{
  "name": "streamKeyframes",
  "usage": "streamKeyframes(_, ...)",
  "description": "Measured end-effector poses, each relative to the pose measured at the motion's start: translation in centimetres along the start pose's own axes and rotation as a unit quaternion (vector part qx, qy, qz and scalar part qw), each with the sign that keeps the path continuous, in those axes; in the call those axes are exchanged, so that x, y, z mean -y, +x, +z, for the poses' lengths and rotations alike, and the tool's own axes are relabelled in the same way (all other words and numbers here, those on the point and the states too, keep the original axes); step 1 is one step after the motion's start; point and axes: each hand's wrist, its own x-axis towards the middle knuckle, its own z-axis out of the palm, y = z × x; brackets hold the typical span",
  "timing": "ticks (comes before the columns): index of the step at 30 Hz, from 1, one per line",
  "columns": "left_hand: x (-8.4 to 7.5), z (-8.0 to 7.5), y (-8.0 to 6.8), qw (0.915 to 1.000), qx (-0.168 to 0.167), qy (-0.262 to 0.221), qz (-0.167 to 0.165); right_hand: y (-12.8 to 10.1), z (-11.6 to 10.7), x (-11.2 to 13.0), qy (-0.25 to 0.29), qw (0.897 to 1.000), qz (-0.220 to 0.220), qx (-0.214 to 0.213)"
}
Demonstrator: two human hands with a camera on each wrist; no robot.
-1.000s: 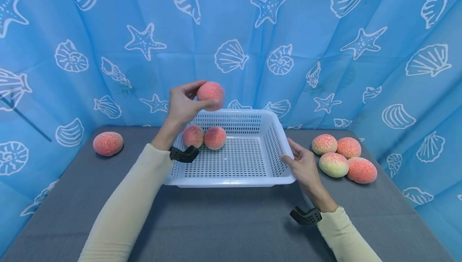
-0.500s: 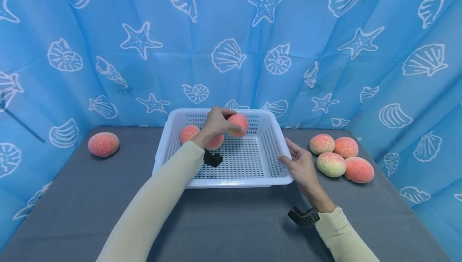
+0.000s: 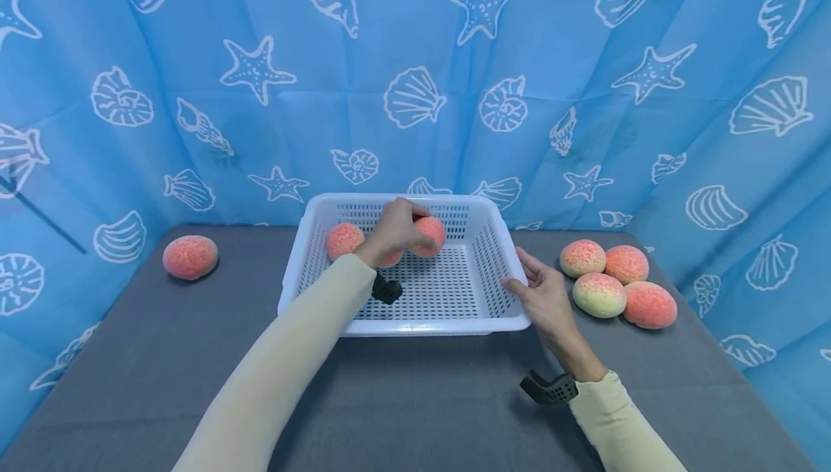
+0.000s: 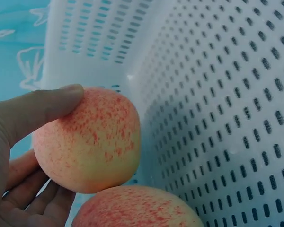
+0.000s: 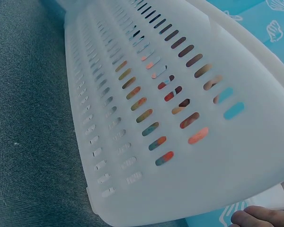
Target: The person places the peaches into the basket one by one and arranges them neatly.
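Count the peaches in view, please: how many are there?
8: one in the left hand, held peach, two more in the basket, one at far left, four at right.

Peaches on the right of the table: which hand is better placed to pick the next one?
Probably the right hand: it rests open at the basket rim beside the four peaches, while the left hand grips a peach inside.

The head camera looks forward and down over the grey tabletop (image 3: 415,400) toward its far edge, the left wrist camera sits close inside the white basket (image 4: 217,118), and the right wrist camera faces the basket's outer right wall at close range, the basket being common to all three.
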Motion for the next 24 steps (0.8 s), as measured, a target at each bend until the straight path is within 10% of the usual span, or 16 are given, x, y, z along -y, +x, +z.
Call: streamKeyframes(24,-0.02,0.64,0.36,0.9978,0.027,0.054,-0.027,0.00,-0.05,0.19,0.001,1.000,0.003,0.005)
